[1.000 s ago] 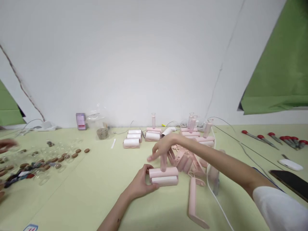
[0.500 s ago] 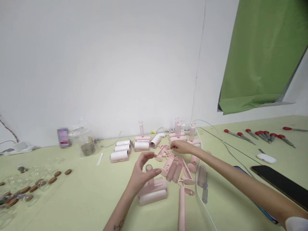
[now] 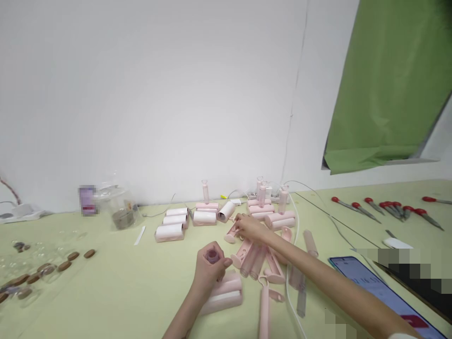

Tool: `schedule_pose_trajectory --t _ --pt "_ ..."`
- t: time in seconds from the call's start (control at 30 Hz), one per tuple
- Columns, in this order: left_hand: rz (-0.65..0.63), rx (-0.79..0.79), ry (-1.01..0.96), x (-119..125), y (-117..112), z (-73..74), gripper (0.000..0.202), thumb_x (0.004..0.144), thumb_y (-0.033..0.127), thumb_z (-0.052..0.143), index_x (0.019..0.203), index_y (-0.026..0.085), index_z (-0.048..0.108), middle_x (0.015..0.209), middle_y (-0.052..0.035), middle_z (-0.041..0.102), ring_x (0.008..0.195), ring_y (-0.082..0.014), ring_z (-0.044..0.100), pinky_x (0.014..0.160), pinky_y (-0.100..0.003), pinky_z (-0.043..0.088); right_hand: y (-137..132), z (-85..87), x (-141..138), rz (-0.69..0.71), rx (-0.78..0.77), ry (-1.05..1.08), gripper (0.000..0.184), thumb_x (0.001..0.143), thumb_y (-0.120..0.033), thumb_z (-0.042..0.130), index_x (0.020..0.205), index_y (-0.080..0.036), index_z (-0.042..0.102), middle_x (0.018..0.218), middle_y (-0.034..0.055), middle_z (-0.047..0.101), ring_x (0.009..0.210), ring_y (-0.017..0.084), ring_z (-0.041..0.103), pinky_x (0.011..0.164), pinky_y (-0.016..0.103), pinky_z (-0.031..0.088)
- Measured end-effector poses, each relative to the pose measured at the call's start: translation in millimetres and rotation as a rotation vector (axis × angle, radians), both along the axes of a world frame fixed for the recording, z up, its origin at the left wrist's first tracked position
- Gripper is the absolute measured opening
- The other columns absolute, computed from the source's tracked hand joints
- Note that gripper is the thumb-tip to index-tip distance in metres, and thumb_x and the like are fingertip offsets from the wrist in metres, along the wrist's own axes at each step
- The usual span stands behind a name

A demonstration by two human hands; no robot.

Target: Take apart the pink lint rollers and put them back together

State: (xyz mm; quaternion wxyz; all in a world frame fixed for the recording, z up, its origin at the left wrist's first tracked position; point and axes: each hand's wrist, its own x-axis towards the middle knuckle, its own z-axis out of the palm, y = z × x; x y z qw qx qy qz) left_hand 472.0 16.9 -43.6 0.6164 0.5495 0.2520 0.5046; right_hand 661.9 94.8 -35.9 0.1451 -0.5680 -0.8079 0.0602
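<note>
My left hand (image 3: 209,269) is wrapped round a clear pinkish tube (image 3: 213,255), whose open top shows between thumb and fingers. Just below it lies a pink holder with a white roll (image 3: 223,300); whether the tube's lower end touches it is hidden. My right hand (image 3: 251,229) reaches to the middle of the pile, its fingers closed at the upper end of a pink plastic piece (image 3: 231,233). The fingertips are partly hidden. Beside it lie another pink trough-like part (image 3: 242,253) and clear tubes (image 3: 259,261). A long pink handle (image 3: 264,311) lies nearer me.
Several white rolls in pink holders (image 3: 170,232) and an upright clear tube (image 3: 205,192) stand at the back. A white cable (image 3: 293,301) crosses the table. Right are a phone (image 3: 370,282) and red-handled tools (image 3: 356,205); left, brown discs (image 3: 64,265) and a plastic container (image 3: 122,214).
My left hand has gone from spread fingers to gripping the clear tube. My right hand has moved left and nearer, onto the pink plastic piece. The view has shifted slightly.
</note>
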Motion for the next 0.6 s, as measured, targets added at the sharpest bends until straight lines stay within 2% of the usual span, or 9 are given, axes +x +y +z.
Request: schedule_pose_trajectory --t 0.1,0.17,0.23,0.3,0.4,0.5,0.6 --pt "0.002 -0.013 -0.024 1.0 -1.3 0.2 0.044 0.049 0.041 0.075 0.049 0.017 0.039 0.033 0.0101 0.036 0.026 -0.0009 0.024 0.029 -0.015 0.018 -11.0 16.9 0.9 0.021 0.065 0.193 0.02 0.081 -0.025 0.048 0.092 -0.012 0.059 0.097 0.0095 0.057 0.088 0.019 0.054 0.078 0.032 0.043" --pt "0.003 -0.002 -0.037 1.5 -2.1 0.4 0.043 0.05 0.04 0.075 0.05 0.016 0.04 0.033 0.0098 0.036 0.026 -0.0008 0.025 0.029 -0.014 0.018 -22.1 32.2 -1.9 0.037 0.087 0.313 0.032 0.086 -0.029 0.038 0.11 -0.013 0.051 0.094 0.0085 0.058 0.083 0.017 0.056 0.072 0.029 0.046" --pt "-0.016 0.018 -0.064 1.9 -1.9 -0.5 0.043 0.049 0.043 0.075 0.05 0.016 0.042 0.033 0.0097 0.035 0.026 -0.0009 0.025 0.028 -0.014 0.018 -36.0 46.7 -9.0 0.082 0.075 0.465 0.039 0.088 -0.035 0.031 0.12 -0.016 0.042 0.093 0.0069 0.059 0.082 0.016 0.057 0.072 0.029 0.047" --pt "-0.037 0.032 -0.099 2.3 -0.9 -2.5 0.049 0.045 0.055 0.072 0.051 0.015 0.044 0.032 0.0095 0.034 0.025 -0.0013 0.025 0.028 -0.015 0.017 -51.5 57.0 -20.4 0.176 -0.004 0.744 0.038 0.086 -0.04 0.038 0.117 -0.018 0.045 0.093 0.0061 0.06 0.086 0.017 0.058 0.077 0.031 0.046" --pt "-0.051 0.042 -0.128 3.1 1.2 -5.8 0.058 0.039 0.069 0.065 0.052 0.015 0.046 0.03 0.0093 0.033 0.024 -0.0018 0.024 0.027 -0.016 0.017 -74.4 61.0 -42.4 0.284 -0.192 1.203 0.032 0.077 -0.038 0.057 0.101 -0.018 0.052 0.09 0.0056 0.061 0.086 0.018 0.059 0.08 0.033 0.045" --pt "-0.064 0.05 -0.132 3.5 1.6 -6.3 0.058 0.037 0.067 0.067 0.052 0.015 0.046 0.03 0.0089 0.034 0.024 -0.0022 0.025 0.027 -0.016 0.019 -92.2 56.6 -61.7 0.314 -0.306 1.309 0.025 0.074 -0.034 0.062 0.092 -0.018 0.054 0.09 0.0054 0.062 0.085 0.016 0.058 0.08 0.031 0.044" --pt "-0.049 0.053 -0.135 4.2 0.2 -4.9 0.059 0.038 0.071 0.064 0.051 0.015 0.047 0.03 0.0083 0.034 0.024 -0.003 0.026 0.027 -0.017 0.021 -101.3 52.4 -72.1 0.337 -0.332 1.322 0.023 0.075 -0.035 0.06 0.088 -0.018 0.055 0.093 0.0062 0.061 0.09 0.017 0.056 0.08 0.029 0.044"
